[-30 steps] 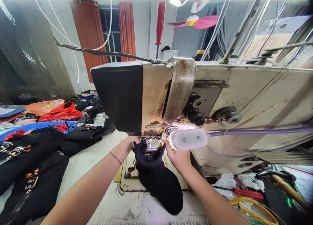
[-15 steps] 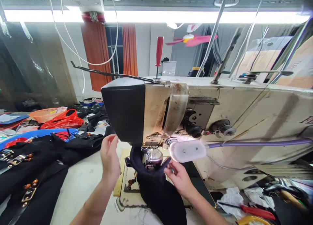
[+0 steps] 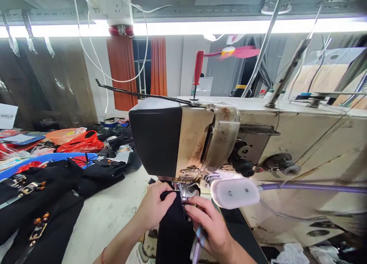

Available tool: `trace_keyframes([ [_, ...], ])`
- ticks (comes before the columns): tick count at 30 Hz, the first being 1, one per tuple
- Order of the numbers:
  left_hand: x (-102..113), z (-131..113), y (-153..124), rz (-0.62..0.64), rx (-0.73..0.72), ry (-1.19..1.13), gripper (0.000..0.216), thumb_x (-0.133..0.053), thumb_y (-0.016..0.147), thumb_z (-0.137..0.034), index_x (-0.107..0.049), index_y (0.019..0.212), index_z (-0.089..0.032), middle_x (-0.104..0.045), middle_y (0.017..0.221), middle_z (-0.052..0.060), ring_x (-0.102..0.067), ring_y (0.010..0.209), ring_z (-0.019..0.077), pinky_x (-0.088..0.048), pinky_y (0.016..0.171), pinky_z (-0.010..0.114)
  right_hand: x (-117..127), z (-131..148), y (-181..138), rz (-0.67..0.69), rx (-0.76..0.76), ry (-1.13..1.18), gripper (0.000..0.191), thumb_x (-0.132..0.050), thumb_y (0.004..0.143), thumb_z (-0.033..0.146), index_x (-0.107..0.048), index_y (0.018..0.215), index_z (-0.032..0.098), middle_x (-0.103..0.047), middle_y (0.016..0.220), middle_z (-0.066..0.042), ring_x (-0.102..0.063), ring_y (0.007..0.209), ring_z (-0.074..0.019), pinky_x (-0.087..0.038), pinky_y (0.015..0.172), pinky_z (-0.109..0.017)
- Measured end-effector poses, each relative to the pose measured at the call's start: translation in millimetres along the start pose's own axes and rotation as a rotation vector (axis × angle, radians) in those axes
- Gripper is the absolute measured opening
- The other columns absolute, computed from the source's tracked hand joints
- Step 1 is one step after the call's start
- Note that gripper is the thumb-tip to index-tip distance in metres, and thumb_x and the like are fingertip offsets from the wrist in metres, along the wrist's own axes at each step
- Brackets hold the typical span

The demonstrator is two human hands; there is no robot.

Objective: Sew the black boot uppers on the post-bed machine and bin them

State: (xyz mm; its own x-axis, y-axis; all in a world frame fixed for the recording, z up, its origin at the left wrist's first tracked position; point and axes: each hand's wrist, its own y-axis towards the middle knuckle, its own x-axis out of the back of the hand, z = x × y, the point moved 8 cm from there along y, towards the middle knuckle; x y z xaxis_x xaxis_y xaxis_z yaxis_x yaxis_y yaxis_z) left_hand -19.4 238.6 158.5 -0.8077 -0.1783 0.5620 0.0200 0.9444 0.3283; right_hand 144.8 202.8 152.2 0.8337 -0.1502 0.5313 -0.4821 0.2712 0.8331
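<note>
A black cloth piece lies under the needle area of the sewing machine and hangs toward me. My left hand pinches its upper edge between thumb and fingers, left of the metal presser foot. Close by on the right, my right hand has its fingertips at the cloth's edge beside the foot. A slim, shiny purple-blue tool sticks down from under its curled fingers; its exact kind is unclear. The needle tip is hidden.
A white lamp on a purple cable hangs right of the foot. Black garments with buckles cover the left side, beside a blue tray and a red bag. A red screwdriver stands atop the machine.
My left hand has come from beside the machine onto the cloth and grips it. The cloth's raised, curved edge now lies flatter and straighter. The view has shifted left.
</note>
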Motion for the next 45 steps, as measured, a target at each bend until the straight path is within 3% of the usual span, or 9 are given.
trace_keyframes([
  [3, -7, 2, 7, 0.103, 0.046, -0.115, 0.024, -0.049, 0.088, -0.029, -0.071, 0.087, -0.02, -0.069, 0.089, 0.005, -0.059, 0.09, 0.0214, -0.044, 0.088, 0.034, 2, -4, 8, -0.032, 0.186, -0.122, 0.033, -0.045, 0.086, 0.003, -0.065, 0.111, 0.012, -0.069, 0.105, -0.017, -0.065, 0.101, -0.0235, -0.056, 0.083, -0.036],
  [8, -18, -3, 9, 0.291, 0.026, -0.306, 0.032, -0.042, 0.092, -0.034, -0.071, 0.095, -0.021, -0.069, 0.098, 0.004, -0.057, 0.096, 0.0224, -0.042, 0.094, 0.035, -3, -15, 10, 0.005, 0.227, -0.174, 0.028, -0.052, 0.09, 0.013, -0.065, 0.115, 0.013, -0.071, 0.107, -0.016, -0.067, 0.102, -0.0233, -0.056, 0.089, -0.04],
  [13, -13, -3, 6, 0.242, 0.037, -0.099, 0.035, -0.039, 0.093, -0.041, -0.067, 0.083, -0.021, -0.064, 0.097, 0.006, -0.053, 0.096, 0.0248, -0.038, 0.095, 0.041, -8, -28, -2, -0.051, 0.178, -0.163, 0.031, -0.057, 0.088, 0.012, -0.063, 0.119, 0.014, -0.073, 0.097, -0.014, -0.068, 0.099, -0.0248, -0.056, 0.088, -0.041],
  [19, -14, -6, 1, 0.255, 0.068, -0.066, 0.032, -0.038, 0.093, -0.041, -0.064, 0.093, -0.023, -0.061, 0.11, 0.008, -0.05, 0.104, 0.0268, -0.037, 0.096, 0.043, -9, -31, -7, -0.092, 0.165, -0.155, 0.032, -0.06, 0.085, 0.01, -0.064, 0.117, 0.013, -0.073, 0.098, -0.014, -0.068, 0.098, -0.0259, -0.057, 0.087, -0.042],
  [27, -17, 6, 1, 0.186, 0.111, -0.159, 0.029, -0.042, 0.091, -0.04, -0.063, 0.105, -0.024, -0.061, 0.114, 0.008, -0.049, 0.109, 0.0286, -0.034, 0.101, 0.045, -2, -14, 6, -0.041, 0.272, -0.127, 0.033, -0.047, 0.083, 0.001, -0.065, 0.109, 0.01, -0.072, 0.1, -0.015, -0.065, 0.105, -0.0247, -0.054, 0.09, -0.043],
  [32, -16, 5, 2, 0.18, 0.098, -0.181, 0.034, -0.043, 0.091, -0.042, -0.063, 0.112, -0.025, -0.061, 0.118, 0.008, -0.048, 0.111, 0.0292, -0.033, 0.103, 0.046, 0, -14, 15, 0.05, 0.26, -0.107, 0.033, -0.045, 0.082, 0.001, -0.063, 0.107, 0.012, -0.07, 0.103, -0.015, -0.064, 0.105, -0.0229, -0.053, 0.092, -0.041],
  [38, -22, 11, 4, 0.146, 0.109, -0.264, 0.03, -0.046, 0.089, -0.042, -0.064, 0.105, -0.022, -0.063, 0.114, 0.008, -0.052, 0.11, 0.0278, -0.036, 0.102, 0.043, 1, -16, 20, 0.124, 0.248, -0.107, 0.034, -0.047, 0.085, 0.002, -0.06, 0.114, 0.013, -0.07, 0.1, -0.014, -0.066, 0.1, -0.022, -0.054, 0.089, -0.039],
  [45, -26, 18, 3, -0.033, 0.143, -0.458, 0.023, -0.049, 0.087, -0.04, -0.058, 0.093, -0.019, -0.065, 0.097, 0.006, -0.057, 0.093, 0.0224, -0.039, 0.099, 0.039, -4, -25, 7, 0.113, 0.216, -0.118, 0.033, -0.049, 0.09, 0.009, -0.06, 0.121, 0.014, -0.071, 0.108, -0.014, -0.063, 0.111, -0.022, -0.051, 0.097, -0.041],
])
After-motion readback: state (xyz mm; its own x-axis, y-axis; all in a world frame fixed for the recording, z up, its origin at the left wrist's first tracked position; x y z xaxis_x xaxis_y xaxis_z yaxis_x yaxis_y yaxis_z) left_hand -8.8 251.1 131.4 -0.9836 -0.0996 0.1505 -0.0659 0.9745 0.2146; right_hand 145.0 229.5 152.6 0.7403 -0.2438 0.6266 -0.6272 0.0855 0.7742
